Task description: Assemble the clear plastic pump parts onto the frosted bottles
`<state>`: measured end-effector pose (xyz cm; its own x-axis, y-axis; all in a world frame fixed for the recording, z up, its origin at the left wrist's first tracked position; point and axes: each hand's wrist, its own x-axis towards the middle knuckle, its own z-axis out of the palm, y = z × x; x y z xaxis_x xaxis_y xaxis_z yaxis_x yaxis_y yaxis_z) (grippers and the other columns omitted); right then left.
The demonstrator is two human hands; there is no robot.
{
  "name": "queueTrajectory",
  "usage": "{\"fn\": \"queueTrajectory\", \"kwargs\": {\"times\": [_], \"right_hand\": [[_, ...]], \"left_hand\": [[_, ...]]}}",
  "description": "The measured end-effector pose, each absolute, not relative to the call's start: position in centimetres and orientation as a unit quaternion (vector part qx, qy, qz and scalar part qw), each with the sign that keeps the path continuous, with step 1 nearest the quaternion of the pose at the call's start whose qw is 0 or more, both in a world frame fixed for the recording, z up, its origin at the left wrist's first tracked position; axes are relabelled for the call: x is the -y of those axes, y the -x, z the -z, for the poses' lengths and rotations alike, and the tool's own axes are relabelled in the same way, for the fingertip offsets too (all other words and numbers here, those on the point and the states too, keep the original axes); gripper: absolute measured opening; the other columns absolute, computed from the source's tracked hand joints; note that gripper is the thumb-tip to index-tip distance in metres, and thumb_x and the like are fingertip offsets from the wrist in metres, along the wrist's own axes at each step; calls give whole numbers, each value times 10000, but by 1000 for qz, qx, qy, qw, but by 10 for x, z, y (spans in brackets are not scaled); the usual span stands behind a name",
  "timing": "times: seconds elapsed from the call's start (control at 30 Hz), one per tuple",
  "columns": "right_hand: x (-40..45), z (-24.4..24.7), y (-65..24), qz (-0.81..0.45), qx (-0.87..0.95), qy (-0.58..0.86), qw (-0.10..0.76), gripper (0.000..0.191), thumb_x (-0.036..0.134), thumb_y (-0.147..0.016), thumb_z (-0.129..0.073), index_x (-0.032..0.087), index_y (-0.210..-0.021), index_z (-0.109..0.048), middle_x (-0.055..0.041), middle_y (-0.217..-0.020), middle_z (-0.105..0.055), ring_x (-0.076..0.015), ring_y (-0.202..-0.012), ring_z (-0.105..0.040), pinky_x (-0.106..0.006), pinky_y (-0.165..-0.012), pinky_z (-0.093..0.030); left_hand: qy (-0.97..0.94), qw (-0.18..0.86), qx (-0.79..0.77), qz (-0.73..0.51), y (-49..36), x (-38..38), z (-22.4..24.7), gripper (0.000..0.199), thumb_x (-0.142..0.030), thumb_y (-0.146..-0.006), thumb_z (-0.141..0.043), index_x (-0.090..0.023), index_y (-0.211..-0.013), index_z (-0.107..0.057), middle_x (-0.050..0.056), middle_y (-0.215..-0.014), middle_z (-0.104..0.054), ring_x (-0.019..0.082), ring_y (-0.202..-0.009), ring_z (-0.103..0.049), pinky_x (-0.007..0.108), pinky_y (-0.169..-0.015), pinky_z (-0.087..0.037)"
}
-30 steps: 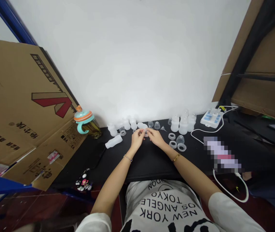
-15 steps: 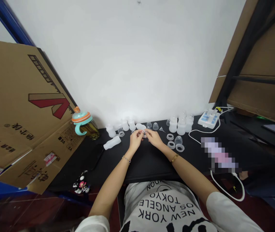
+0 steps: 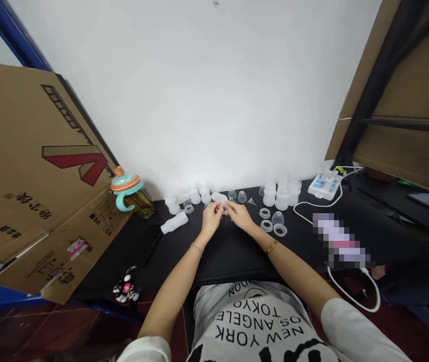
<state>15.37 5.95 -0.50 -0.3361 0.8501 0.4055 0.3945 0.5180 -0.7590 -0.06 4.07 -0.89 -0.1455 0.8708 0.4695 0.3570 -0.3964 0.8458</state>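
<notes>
I had both hands drawn together at the middle of the black counter [image 3: 233,257], working on a small clear plastic part [image 3: 225,209] held just above its surface at the far side. My judgement was that this was close, fiddly handling of one piece rather than a reach or a set-down. Any next move called for a steady, narrow pinch, because the part was small and easy to lose against the other clear pieces.

My left hand [image 3: 211,220] was closed to a narrow pinch, its fingertips at the near-left edge of the part. My right hand [image 3: 240,216] was also narrowly closed, with its fingers [image 3: 231,207] against the right side. From the head view, the fingers hid much of the part, so I could not tell its exact shape or how it was seated.

Around my hands, a white plastic bottle [image 3: 174,222] lay on its side to the left. Upright translucent bottles [image 3: 282,197] stood in a cluster to the far right. Nearer them were a small funnel [image 3: 251,201], a clear cup [image 3: 278,217] and several translucent rings [image 3: 280,230]. Farther right, a white control unit [image 3: 323,185] sat at the far edge, trailing a white cable [image 3: 312,205].
</notes>
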Motion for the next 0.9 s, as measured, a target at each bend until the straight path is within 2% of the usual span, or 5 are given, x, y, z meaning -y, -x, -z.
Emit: {"fn": "queueTrajectory", "kwargs": {"times": [0.3, 0.63, 0.9], "right_hand": [[-60, 6, -153, -272, 770, 405, 411, 335, 325, -1021, -459, 209, -1188, -724, -24, -799, -742, -163, -634, -655, -235, -662, -485], [-64, 9, -154, -246, 758, 430, 425, 335, 302, -1002, -468, 199, -1185, -729, -27, -776, -732, -180, -659, -657, -239, -648, -460], [-68, 15, -154, -265, 745, 426, 440, 315, 295, -971, -505, 219, -1189, -720, -6, -741, -704, -175, -640, -634, -239, -626, -459]], "left_hand": [[-627, 206, -506, -555, 2, -42, 11, 312, -458, -907, -632, -176, -940, -761, 71, -896, -689, 150, -626, -634, 269, -560, -552], [-613, 254, -523, -535, -1, -39, 12, 270, -369, -890, -647, -196, -1088, -709, 42, -827, -732, 163, -603, -684, 253, -550, -529], [-582, 316, -529, -531, -1, -39, 11, 310, -396, -854, -668, -154, -1048, -675, 38, -744, -729, 159, -579, -685, 232, -502, -522]]}}
